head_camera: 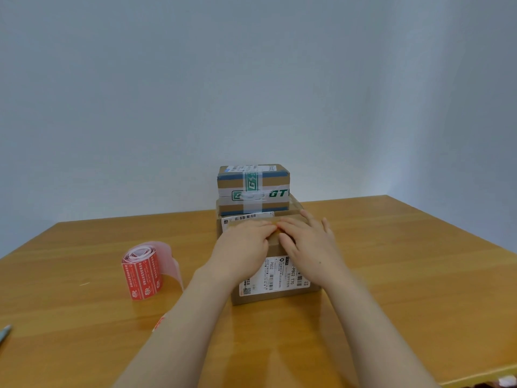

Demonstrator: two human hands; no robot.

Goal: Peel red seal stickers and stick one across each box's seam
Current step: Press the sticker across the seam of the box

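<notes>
Parcel-packing desk (391, 261): labelled cartons (253, 182), sticker roll (142, 271) (plain wall (251, 79)).

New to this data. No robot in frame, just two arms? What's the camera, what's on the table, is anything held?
There is no machine here. A person works bare-handed, and the single picture comes from a wide-angle camera on their head, looking forward and down.

The left hand and right hand press on top of the nearest box. Their fingertips meet at a red sliver, probably a seal sticker, though most of it is hidden. Neither hand grips anything.

Behind it, a green-taped box sits on a lower box. On the left of the wooden table stands the sticker roll, its backing strip trailing. A pen-like object pokes in at the left edge.
</notes>
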